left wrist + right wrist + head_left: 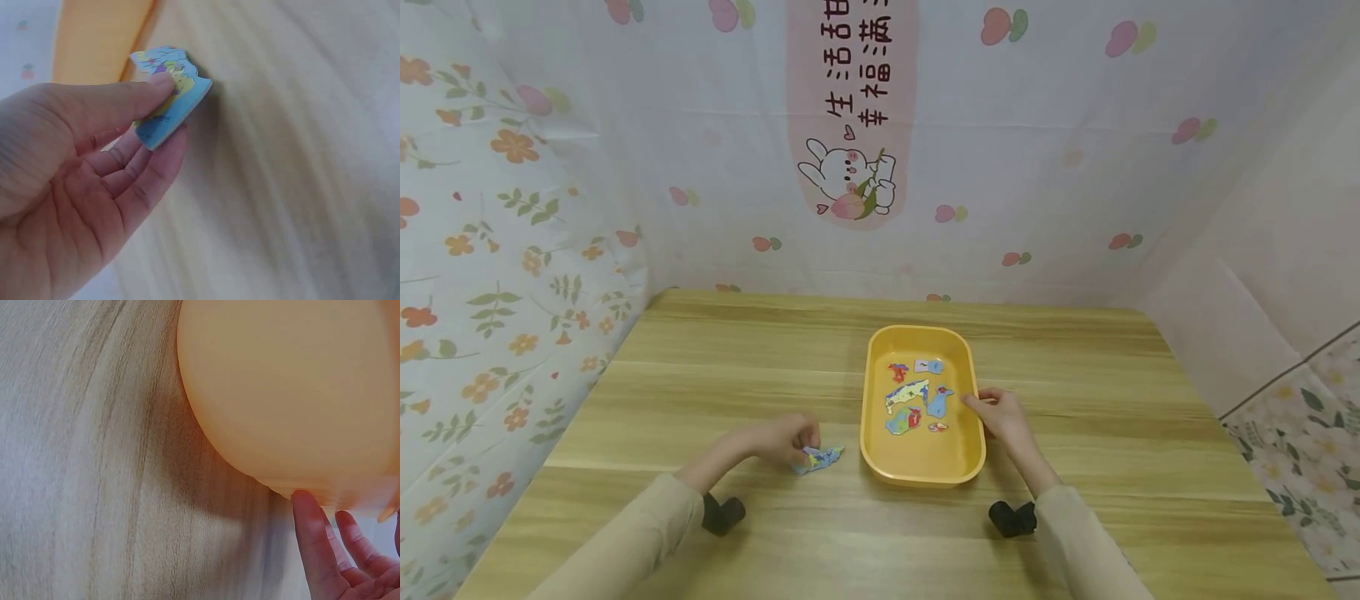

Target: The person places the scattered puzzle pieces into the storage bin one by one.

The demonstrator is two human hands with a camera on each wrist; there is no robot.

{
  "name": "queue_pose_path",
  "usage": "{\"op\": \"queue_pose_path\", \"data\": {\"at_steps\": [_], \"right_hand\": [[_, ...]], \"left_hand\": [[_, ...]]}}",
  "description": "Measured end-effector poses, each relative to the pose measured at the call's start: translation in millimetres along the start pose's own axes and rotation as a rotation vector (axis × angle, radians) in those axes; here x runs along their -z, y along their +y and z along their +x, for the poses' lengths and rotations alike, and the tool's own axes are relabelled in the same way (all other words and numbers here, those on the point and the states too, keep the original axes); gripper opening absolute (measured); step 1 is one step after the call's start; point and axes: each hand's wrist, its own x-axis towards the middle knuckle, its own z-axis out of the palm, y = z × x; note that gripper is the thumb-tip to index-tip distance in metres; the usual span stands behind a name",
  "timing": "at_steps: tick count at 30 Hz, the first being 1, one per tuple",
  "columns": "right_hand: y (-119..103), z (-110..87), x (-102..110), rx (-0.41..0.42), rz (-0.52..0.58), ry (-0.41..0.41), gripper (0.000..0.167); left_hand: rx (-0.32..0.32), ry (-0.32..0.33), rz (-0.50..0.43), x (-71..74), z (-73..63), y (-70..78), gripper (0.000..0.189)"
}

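My left hand [786, 439] is left of the yellow tray [917, 463], near the tabletop. Between thumb and fingers it pinches a blue and yellow map puzzle piece [182, 105], printed with small patches of other colours. In the left wrist view the piece's thick edge shows, and the thumb covers part of its face. At the tray's right side, my right hand [1004, 417] grips the rim, thumb over the top and fingers against the outer wall. The right wrist view shows the tray's outside and several fingertips touching it, with the thumb mostly out of frame.
Several flat puzzle pieces lie apart in the tray, among them a long pale yellow piece [907, 392] and a blue one [937, 405]. Black devices [722, 514] sit at both wrists. A patterned cloth [1037, 167] hangs behind the wooden table [760, 350].
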Motion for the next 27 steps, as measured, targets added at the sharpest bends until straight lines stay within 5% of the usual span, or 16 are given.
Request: {"op": "queue_pose_path", "data": {"at_steps": [15, 27], "right_hand": [[1, 0.1, 1, 0.009, 0.009, 0.002, 0.042], [2, 1.5, 2, -0.001, -0.003, -0.007, 0.044]], "left_hand": [[-0.035, -0.005, -0.168, 42.6, 1.2, 16.6, 0.014], [-0.114, -0.017, -0.078, 47.4, 32.3, 55.8, 0.015]]}}
